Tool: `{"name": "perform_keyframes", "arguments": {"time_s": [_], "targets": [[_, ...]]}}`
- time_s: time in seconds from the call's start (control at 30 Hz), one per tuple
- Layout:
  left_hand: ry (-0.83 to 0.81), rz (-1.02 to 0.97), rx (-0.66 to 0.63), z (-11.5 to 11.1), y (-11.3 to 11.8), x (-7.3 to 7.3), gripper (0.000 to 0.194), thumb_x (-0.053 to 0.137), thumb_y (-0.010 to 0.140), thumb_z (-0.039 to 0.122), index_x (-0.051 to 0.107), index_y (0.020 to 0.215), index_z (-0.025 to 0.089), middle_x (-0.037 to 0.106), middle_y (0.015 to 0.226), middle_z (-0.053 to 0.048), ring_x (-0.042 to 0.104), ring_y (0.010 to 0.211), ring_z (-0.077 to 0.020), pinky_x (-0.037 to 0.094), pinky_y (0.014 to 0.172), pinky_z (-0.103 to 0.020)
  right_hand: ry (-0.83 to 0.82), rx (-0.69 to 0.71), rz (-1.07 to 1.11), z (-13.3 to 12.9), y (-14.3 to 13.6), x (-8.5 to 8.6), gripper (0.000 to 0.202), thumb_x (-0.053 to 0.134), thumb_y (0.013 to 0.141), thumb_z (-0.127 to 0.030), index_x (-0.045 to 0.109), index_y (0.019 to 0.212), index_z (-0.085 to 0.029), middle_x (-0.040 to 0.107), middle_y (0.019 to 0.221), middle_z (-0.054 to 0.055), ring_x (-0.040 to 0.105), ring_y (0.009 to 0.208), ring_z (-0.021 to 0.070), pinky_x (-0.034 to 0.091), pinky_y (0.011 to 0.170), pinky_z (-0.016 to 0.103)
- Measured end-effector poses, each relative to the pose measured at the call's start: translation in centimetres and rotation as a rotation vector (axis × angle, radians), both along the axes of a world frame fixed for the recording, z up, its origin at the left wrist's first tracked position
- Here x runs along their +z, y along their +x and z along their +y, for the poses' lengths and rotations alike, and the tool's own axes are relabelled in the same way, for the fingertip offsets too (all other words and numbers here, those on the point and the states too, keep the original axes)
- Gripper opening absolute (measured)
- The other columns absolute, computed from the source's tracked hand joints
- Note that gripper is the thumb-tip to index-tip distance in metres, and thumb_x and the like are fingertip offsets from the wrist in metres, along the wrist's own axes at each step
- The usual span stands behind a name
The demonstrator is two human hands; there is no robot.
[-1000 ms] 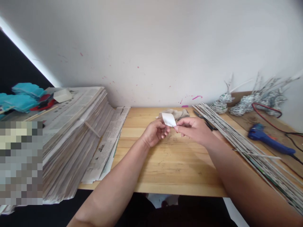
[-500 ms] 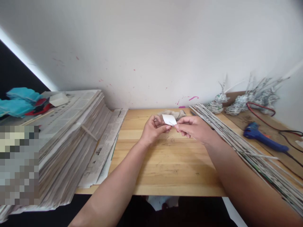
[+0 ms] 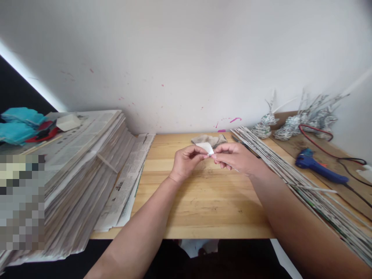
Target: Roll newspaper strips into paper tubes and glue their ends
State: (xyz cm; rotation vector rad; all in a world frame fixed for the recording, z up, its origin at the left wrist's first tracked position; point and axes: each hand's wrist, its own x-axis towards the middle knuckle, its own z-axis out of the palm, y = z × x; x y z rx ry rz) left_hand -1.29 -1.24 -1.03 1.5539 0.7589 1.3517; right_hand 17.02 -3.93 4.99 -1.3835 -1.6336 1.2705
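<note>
Above the middle of the wooden table [image 3: 200, 205], my left hand [image 3: 187, 161] pinches a small white piece of paper [image 3: 207, 147] between thumb and fingers. My right hand [image 3: 232, 158] is closed on the same paper at its lower right end, its fingertips meeting those of my left hand. The upper part of the paper stands out curved between the hands. A thin pale strip shows under my right palm. Behind the hands lies a crumpled beige cloth [image 3: 209, 139].
Tall newspaper stacks [image 3: 87, 186] stand at the left, with blue masks [image 3: 20, 126] and a white block [image 3: 68, 122] on top. At the right lie long paper sticks [image 3: 290, 182], a blue glue gun [image 3: 321, 168] with its cable, and woven paper figures [image 3: 286, 128].
My left hand has closed in on the lower end of the paper, and less of the paper shows. The whole view has shifted slightly.
</note>
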Motion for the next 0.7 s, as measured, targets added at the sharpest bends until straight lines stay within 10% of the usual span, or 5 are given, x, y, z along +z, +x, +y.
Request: {"name": "perform_keyframes", "arguments": {"time_s": [0.7], "targets": [[-0.082, 0.068, -0.045, 0.0, -0.4, 0.3, 0.015, 0.076, 0.068, 0.023, 0.065, 0.071, 0.013, 0.069, 0.073, -0.006, 0.061, 0.067, -0.0136, 0.047, 0.067, -0.027, 0.507, -0.038, -0.419, -0.6, -0.8, -1.4, 0.009, 0.067, 0.077, -0.03, 0.072, 0.077, -0.022, 0.071, 0.072, 0.0, 0.063, 0.064, 0.0149, 0.042, 0.057, 0.027]]}}
